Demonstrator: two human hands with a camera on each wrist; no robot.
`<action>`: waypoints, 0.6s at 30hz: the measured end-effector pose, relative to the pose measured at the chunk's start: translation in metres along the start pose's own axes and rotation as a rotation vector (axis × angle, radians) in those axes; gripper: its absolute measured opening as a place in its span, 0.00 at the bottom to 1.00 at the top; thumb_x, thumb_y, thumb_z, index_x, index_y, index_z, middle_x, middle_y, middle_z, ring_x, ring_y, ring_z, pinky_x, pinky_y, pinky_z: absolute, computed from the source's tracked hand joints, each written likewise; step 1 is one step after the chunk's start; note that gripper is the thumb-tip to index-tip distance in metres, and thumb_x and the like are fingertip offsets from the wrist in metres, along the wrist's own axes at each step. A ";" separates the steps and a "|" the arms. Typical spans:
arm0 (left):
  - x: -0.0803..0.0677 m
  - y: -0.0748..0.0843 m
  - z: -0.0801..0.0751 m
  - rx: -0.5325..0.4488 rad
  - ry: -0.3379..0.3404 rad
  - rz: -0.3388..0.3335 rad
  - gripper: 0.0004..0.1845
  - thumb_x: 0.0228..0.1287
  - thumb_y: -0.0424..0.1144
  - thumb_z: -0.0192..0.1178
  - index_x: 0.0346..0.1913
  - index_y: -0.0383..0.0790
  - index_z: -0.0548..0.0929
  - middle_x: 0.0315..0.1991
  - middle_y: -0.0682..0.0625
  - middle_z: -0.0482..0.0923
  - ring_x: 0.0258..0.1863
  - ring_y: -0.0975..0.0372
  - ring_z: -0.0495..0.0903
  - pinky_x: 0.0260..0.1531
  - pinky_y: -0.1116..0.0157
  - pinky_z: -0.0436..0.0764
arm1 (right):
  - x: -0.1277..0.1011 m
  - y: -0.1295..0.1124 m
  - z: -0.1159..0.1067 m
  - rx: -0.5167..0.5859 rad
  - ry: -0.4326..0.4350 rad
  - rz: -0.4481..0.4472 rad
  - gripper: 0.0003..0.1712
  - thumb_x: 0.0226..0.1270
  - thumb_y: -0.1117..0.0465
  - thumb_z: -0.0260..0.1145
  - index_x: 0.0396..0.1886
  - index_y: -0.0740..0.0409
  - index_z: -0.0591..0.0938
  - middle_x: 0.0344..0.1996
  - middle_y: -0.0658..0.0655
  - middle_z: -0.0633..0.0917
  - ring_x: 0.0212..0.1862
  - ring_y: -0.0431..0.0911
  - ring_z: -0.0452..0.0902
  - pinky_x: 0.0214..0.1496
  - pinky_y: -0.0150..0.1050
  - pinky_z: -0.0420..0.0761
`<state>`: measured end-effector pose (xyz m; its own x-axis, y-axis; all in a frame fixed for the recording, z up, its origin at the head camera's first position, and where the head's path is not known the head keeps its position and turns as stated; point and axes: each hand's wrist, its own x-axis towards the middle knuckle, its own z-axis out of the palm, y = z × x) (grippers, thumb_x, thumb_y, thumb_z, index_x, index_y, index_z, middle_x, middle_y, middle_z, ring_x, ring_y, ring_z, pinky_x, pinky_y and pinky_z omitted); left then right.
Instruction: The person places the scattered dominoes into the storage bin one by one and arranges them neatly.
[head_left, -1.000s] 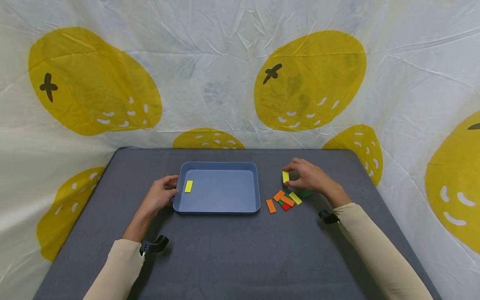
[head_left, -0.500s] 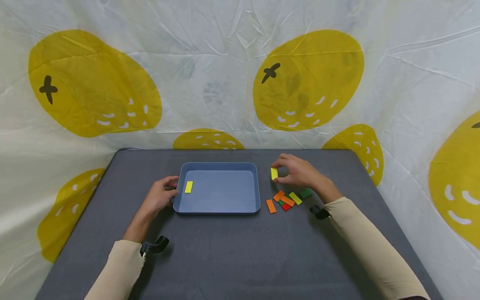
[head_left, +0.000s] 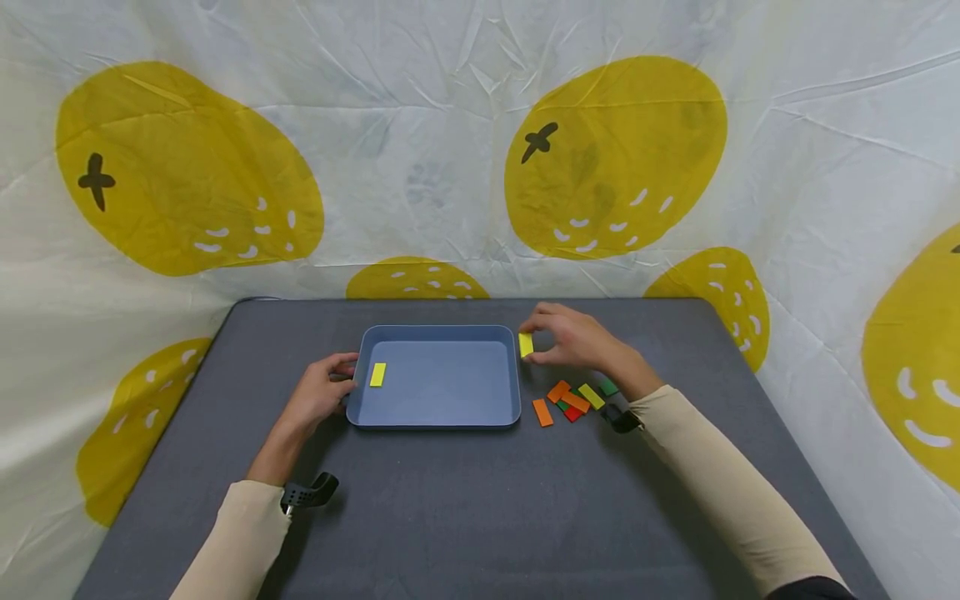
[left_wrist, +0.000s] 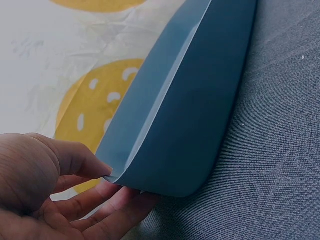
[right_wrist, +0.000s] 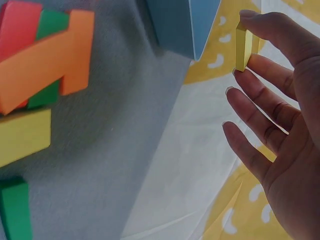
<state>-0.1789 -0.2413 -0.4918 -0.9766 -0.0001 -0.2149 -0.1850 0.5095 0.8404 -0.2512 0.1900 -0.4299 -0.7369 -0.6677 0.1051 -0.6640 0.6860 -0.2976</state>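
Pinching a yellow block (right_wrist: 244, 47), right fingers (right_wrist: 267, 98) fan apart.

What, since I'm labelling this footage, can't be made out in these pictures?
Head view: part of the red block, covered by an orange block.
Right wrist view: part of the separate green block, cut off by the bottom edge; one end of the held yellow block, behind the right hand's thumb.
Left wrist view: part of the tray, cut off by the top edge.
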 end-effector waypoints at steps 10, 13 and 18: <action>0.001 0.002 0.000 0.001 0.005 -0.015 0.29 0.74 0.29 0.54 0.76 0.37 0.66 0.66 0.32 0.69 0.59 0.42 0.74 0.37 0.56 0.86 | 0.023 -0.018 0.003 0.011 -0.027 -0.051 0.24 0.60 0.45 0.77 0.54 0.49 0.87 0.48 0.48 0.82 0.52 0.44 0.79 0.51 0.46 0.81; 0.001 0.003 0.000 0.002 0.003 -0.017 0.29 0.74 0.29 0.54 0.76 0.37 0.66 0.66 0.32 0.69 0.60 0.42 0.74 0.38 0.55 0.86 | 0.032 -0.024 0.004 0.008 -0.036 -0.065 0.24 0.60 0.45 0.76 0.53 0.49 0.86 0.48 0.48 0.82 0.52 0.43 0.79 0.51 0.45 0.81; 0.001 0.003 -0.001 0.004 0.003 -0.017 0.29 0.74 0.29 0.54 0.76 0.37 0.66 0.66 0.32 0.69 0.59 0.42 0.74 0.37 0.55 0.86 | 0.049 -0.035 0.007 0.005 -0.066 -0.073 0.26 0.60 0.43 0.76 0.54 0.49 0.86 0.49 0.48 0.81 0.52 0.42 0.80 0.54 0.43 0.81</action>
<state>-0.1808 -0.2403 -0.4886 -0.9738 -0.0114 -0.2272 -0.2008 0.5125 0.8349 -0.2631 0.1309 -0.4213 -0.6763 -0.7338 0.0642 -0.7152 0.6332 -0.2960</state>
